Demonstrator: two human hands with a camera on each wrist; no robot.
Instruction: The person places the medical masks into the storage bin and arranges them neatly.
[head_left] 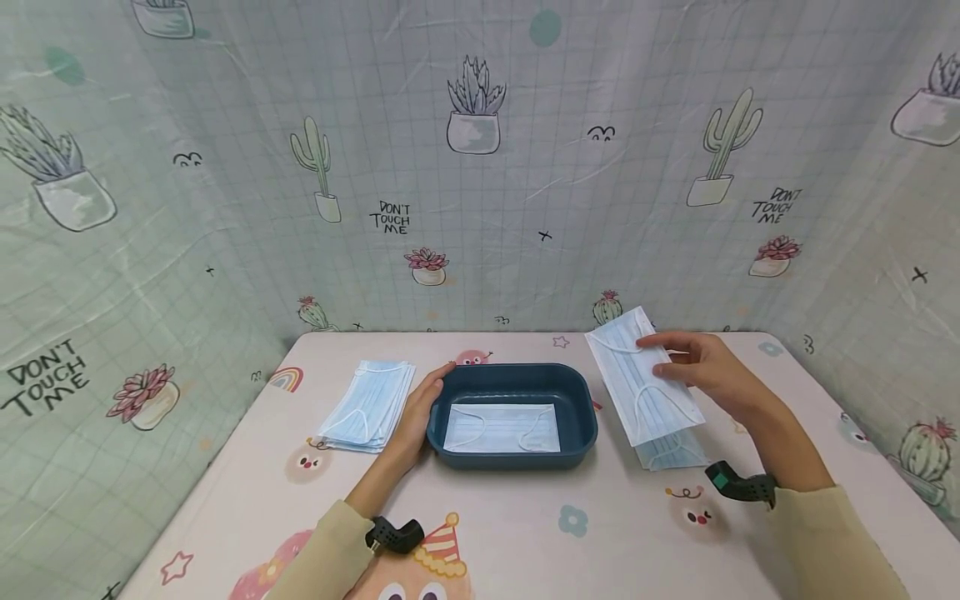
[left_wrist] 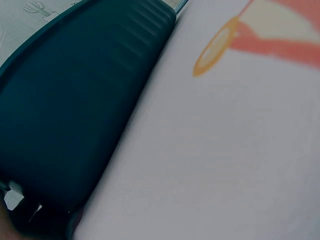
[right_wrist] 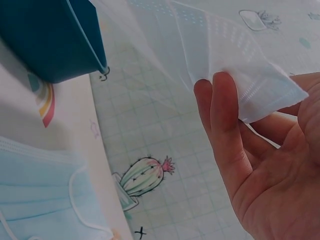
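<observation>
Between fingers and thumb of the right hand (head_left: pixel 703 368), a face mask (head_left: pixel 621 379) is pinched by its edge just right of the blue box (head_left: pixel 517 461), probably super light, floppy and easily creased so best held right there, while the box's left side is touched by straightish fingers of the left hand (head_left: pixel 418 410).

Backdrop (head_left: pixel 517 321): pale gridded sheeting, far, left and right sides; printed potted cacti (head_left: pixel 723 154), "DON'T TOUCH ME" lettering (head_left: pixel 393 217). Tabletop (head_left: pixel 630 562): whitish, printed cartoon faces (head_left: pixel 697 517); rainbow (head_left: pixel 287 379), far left.
</observation>
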